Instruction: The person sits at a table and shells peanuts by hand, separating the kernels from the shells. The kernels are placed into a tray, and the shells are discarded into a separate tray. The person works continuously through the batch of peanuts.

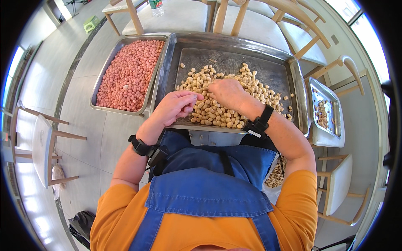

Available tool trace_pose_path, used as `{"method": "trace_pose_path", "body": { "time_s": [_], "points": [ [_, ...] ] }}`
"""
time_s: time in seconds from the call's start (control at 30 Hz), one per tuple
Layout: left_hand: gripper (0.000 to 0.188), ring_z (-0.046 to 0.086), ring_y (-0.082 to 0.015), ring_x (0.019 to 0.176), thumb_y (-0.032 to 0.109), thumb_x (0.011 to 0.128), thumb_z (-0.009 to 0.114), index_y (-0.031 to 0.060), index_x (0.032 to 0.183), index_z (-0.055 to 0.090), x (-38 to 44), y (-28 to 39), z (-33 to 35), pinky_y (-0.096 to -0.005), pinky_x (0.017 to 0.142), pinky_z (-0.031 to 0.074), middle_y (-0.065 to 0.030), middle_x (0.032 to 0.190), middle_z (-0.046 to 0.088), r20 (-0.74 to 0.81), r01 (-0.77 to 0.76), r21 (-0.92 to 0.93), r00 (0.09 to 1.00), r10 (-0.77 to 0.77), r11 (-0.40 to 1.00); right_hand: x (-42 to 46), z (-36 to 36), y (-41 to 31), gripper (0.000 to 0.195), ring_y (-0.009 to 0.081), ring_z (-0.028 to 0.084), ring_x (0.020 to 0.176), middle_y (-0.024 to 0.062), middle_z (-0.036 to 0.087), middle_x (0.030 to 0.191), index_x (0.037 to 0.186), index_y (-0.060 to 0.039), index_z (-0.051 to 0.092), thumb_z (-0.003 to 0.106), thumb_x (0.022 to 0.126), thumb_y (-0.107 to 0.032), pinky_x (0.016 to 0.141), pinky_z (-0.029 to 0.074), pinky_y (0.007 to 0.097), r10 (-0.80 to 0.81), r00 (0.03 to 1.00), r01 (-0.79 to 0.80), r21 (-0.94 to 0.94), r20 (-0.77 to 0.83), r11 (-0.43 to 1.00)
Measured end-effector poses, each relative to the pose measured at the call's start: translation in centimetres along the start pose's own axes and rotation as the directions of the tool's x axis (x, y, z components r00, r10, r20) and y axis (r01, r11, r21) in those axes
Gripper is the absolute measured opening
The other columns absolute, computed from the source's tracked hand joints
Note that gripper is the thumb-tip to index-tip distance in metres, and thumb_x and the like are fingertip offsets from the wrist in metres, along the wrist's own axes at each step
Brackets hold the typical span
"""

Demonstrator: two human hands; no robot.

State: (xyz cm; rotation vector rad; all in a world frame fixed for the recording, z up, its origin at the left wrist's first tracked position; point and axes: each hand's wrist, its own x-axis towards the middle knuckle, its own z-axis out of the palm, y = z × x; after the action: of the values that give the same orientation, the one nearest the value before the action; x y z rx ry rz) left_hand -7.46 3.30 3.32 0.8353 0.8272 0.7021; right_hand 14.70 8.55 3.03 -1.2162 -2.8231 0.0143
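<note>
My left hand (pixel 177 106) hovers over the near left part of a large metal tray (pixel 201 54), its fingers curled and thumb close to the index finger. Whether something small sits inside it cannot be made out. My right hand (pixel 228 94) reaches down to the heap of unshelled peanuts (pixel 216 114) in that tray, back of the hand up. Its fingertips are hidden from me, so what they grip does not show. Left of the large tray, a smaller metal tray (pixel 117 110) is filled with pink-skinned shelled peanuts (pixel 128 75).
A small metal tray (pixel 335 125) with scattered brownish bits (pixel 322 114) rests on a chair at right. Peanut shells (pixel 276 175) fill a bag by my right side. Wooden chairs (pixel 251 23) stand beyond the trays; another chair (pixel 42 150) is at left. A black plastic bag (pixel 82 226) lies on the floor.
</note>
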Motion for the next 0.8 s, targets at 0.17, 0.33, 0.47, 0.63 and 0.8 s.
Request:
{"method": "trace_pose_path", "body": {
  "time_s": [0.17, 0.33, 0.47, 0.63, 0.8],
  "points": [
    [0.028, 0.035, -0.0024, 0.058, 0.02, 0.1, 0.054, -0.0028, 0.114, 0.062, 0.6, -0.5, 0.0, -0.0174, 0.047, 0.026, 0.0069, 0.071, 0.043, -0.001, -0.004, 0.1, 1.0, 0.004, 0.995, -0.1, -0.2, -0.3, 0.013, 0.0319, 0.07, 0.078, 0.0136, 0.069, 0.081, 0.081, -0.0036, 0.069, 0.059, 0.083, -0.012, 0.065, 0.056, 0.0436, 0.009, 0.992, 0.003, -0.096, 0.126, 0.995],
    [0.029, 0.037, -0.0027, 0.058, 0.025, 0.1, 0.055, -0.0005, 0.109, 0.065, 1.0, -0.8, 0.3, -0.0179, 0.048, 0.027, 0.0067, 0.071, 0.045, -0.068, -0.003, 0.212, 0.998, 0.017, 0.977, -0.6, -1.4, -0.5, 0.013, 0.0319, 0.067, 0.077, 0.012, 0.066, 0.085, 0.084, -0.0046, 0.065, 0.061, 0.086, -0.017, 0.064, 0.054, 0.0427, -0.06, 0.997, 0.063, 0.068, -0.05, 0.996],
    [0.028, 0.039, -0.0032, 0.059, 0.029, 0.099, 0.059, 0.0022, 0.103, 0.067, 1.1, -1.1, 0.7, -0.0188, 0.048, 0.029, 0.0058, 0.072, 0.047, -0.039, 0.023, 0.229, 0.999, -0.014, 0.973, -3.0, -2.5, -1.4, 0.013, 0.0309, 0.064, 0.077, 0.0104, 0.061, 0.082, 0.084, -0.0058, 0.061, 0.066, 0.085, -0.017, 0.064, 0.052, 0.0412, -0.101, 0.978, 0.142, 0.225, -0.183, 0.964],
    [0.022, 0.039, -0.0037, 0.06, 0.023, 0.097, 0.063, 0.0018, 0.105, 0.065, 1.1, -1.6, 1.2, -0.0178, 0.048, 0.028, 0.0039, 0.076, 0.049, 0.084, 0.052, -0.051, 0.995, -0.048, 0.997, -4.9, -2.9, -2.5, 0.013, 0.019, 0.062, 0.078, 0.004, 0.063, 0.086, 0.095, -0.0056, 0.065, 0.07, 0.084, -0.01, 0.066, 0.05, 0.032, 0.121, 0.943, 0.097, 0.605, -0.311, 0.791],
    [0.018, 0.037, -0.0036, 0.063, 0.014, 0.096, 0.063, 0.0015, 0.108, 0.062, 0.8, -2.5, 1.9, -0.0167, 0.047, 0.026, 0.0035, 0.081, 0.05, 0.304, 0.132, -0.329, 0.952, -0.027, 0.935, -7.1, -2.3, -3.9, 0.019, 0.0036, 0.055, 0.079, -0.0028, 0.065, 0.096, 0.105, -0.0049, 0.066, 0.07, 0.086, -0.004, 0.066, 0.046, 0.0204, 0.415, 0.909, -0.075, 0.992, 0.027, 0.099]
  ]
}}
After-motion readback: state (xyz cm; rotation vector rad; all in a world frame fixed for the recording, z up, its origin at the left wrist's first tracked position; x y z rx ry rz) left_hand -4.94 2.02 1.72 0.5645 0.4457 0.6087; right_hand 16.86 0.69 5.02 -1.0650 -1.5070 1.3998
